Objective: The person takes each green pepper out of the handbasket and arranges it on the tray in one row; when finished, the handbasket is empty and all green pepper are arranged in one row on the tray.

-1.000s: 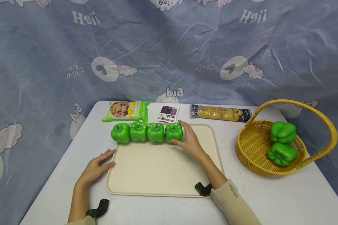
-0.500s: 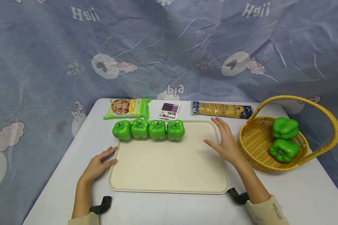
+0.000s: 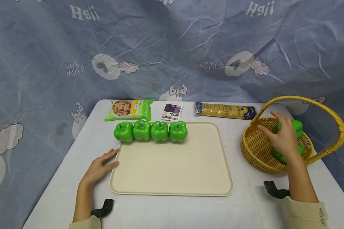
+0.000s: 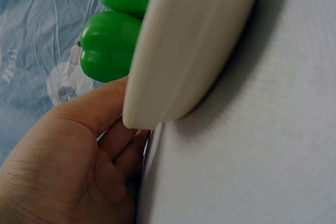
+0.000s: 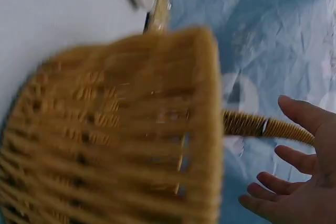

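Note:
My left hand (image 3: pixel 96 169) touches the left rim of the cream tray (image 3: pixel 172 171), fingers extended; the left wrist view has the thumb and fingers at the tray's edge. Along the tray's far edge stand several green bell peppers (image 3: pixel 159 131) in a row, the leftmost over the corner. Over the wicker basket (image 3: pixel 253 159) my right hand (image 3: pixel 285 136) hovers with fingers spread, holding nothing. Beneath and beside it are two more peppers, one farther back (image 3: pixel 298 127) and one nearer (image 3: pixel 279 156), both partly hidden by the hand. The right wrist view shows the basket's side (image 5: pixel 115 129) and the spread fingers.
Behind the tray lie a green food packet (image 3: pixel 129 110), a small white packet with a dark label (image 3: pixel 172 112) and a long yellow-and-blue pack (image 3: pixel 225 110). The basket's tall handle (image 3: pixel 336 121) arches up at the right. A patterned blue cloth (image 3: pixel 172 51) hangs behind the table.
My right hand has let go of the rightmost pepper in the row and moved right, across the tray to above the basket. The left hand stays at the tray's edge.

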`<move>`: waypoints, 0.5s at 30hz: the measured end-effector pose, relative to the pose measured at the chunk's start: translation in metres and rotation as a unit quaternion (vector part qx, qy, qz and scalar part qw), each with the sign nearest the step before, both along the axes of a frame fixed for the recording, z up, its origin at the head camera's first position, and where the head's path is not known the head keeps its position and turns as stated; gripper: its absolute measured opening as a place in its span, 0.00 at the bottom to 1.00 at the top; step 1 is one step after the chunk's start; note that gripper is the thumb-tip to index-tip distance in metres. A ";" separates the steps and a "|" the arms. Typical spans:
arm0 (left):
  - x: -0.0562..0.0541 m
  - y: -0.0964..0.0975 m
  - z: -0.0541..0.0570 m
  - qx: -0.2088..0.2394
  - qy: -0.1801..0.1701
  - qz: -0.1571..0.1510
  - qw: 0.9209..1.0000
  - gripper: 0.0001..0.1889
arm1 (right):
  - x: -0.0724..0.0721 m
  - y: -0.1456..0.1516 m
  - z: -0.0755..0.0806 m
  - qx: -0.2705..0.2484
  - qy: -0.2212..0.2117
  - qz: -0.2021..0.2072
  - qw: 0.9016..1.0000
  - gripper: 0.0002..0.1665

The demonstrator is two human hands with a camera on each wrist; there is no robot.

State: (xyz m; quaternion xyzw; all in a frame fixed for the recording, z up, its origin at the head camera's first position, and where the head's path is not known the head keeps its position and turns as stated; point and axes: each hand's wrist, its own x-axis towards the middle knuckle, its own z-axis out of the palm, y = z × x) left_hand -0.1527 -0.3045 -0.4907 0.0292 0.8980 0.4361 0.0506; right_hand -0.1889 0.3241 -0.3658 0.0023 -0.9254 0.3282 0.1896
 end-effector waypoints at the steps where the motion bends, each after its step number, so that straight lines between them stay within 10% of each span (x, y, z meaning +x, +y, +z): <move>1: 0.000 0.000 0.000 0.001 0.000 0.002 1.000 0.32 | -0.003 0.008 -0.001 0.003 -0.014 -0.013 1.000 0.43; 8: -0.001 0.002 0.000 0.006 -0.002 -0.004 1.000 0.31 | -0.020 0.051 -0.009 -0.005 -0.070 -0.113 0.991 0.49; 15: 0.002 0.000 0.001 0.012 0.005 -0.002 1.000 0.31 | -0.033 0.074 -0.021 0.000 -0.127 -0.126 0.984 0.54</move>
